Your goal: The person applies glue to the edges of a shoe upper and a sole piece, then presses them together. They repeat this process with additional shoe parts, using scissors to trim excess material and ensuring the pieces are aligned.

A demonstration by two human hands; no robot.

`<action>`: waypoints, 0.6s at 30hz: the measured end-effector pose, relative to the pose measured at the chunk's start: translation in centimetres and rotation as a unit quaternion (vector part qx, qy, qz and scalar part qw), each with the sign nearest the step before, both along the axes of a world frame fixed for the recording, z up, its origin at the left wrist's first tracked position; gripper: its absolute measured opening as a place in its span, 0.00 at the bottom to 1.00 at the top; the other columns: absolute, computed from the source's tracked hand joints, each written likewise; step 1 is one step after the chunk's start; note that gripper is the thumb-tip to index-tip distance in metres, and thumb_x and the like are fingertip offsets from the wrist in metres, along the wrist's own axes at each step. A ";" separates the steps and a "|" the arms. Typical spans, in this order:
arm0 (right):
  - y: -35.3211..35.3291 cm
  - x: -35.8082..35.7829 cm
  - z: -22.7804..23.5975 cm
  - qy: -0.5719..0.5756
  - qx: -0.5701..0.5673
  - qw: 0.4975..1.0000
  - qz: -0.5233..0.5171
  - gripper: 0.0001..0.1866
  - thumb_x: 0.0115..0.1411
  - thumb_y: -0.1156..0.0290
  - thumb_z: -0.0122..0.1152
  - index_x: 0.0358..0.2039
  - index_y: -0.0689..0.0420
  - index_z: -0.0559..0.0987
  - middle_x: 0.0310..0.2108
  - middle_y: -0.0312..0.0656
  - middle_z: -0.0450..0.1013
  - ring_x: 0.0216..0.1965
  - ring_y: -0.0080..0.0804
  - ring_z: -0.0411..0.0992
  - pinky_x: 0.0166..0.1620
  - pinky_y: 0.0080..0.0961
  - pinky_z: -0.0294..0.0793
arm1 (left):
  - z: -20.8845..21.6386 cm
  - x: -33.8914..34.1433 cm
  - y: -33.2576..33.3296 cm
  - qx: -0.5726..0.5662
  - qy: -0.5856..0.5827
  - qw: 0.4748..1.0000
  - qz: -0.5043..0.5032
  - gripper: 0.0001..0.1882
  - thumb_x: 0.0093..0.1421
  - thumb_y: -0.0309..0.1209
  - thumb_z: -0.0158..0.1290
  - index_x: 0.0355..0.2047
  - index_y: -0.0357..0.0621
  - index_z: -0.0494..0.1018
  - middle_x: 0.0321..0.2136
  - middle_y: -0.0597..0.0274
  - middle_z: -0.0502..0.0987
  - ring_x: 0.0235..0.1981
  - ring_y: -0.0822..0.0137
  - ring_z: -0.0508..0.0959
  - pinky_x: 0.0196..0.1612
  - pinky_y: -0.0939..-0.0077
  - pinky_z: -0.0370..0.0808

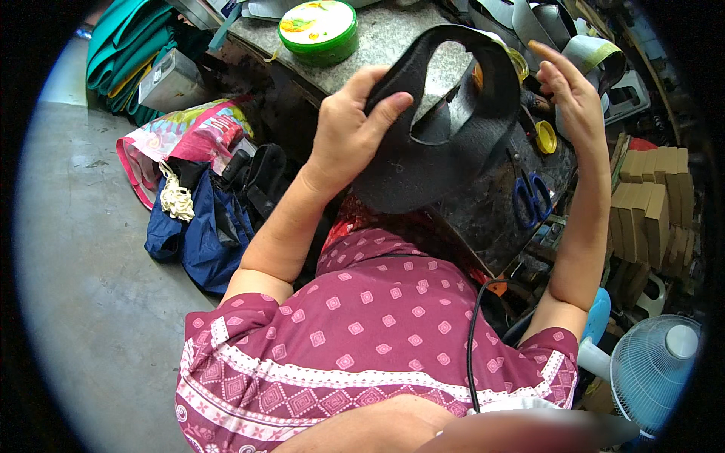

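A black cut-out piece [423, 162], flat, with a large opening and a strap-like arch across the top, is held up in the air above the near edge of the desk [393, 34], in front of the chest. It is judged to be thin, light and flexible, likely leather or foam sheet: the arch bends in a curve rather than staying flat. It looks matte, not slippery, and not fragile.

The left hand [351, 124] is closed on the left edge, thumb laid across the front face, fingers behind. The broad solid lower part is judged the firmest place for a hold; the thin arch would fold under pressure.

The right hand [570, 90] is open, fingers spread, at the right end of the arch; whether it touches the piece cannot be told.

Below the piece, blue-handled scissors [531, 198] lie on a dark board. A green round tin [319, 29] stands on the desk behind. Stacked brown blocks [653, 204] sit at the right, a fan [655, 370] lower right, bags [198, 204] on the floor at left.
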State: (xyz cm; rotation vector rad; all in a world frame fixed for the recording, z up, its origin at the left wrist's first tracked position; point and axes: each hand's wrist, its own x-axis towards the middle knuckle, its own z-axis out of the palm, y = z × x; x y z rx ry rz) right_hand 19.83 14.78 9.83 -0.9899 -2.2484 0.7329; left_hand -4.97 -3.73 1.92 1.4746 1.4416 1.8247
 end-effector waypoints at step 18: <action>3.6 0.2 -0.4 -0.303 0.389 0.869 -0.038 0.22 0.58 0.78 0.53 0.47 0.37 0.84 0.57 0.30 0.73 0.59 0.33 0.69 0.59 0.41 0.67 | -1.0 -0.3 1.9 -0.058 -0.422 0.888 -0.172 0.12 0.68 0.26 0.49 0.48 0.32 0.74 0.37 0.60 0.81 0.34 0.74 0.80 0.40 0.82 0.78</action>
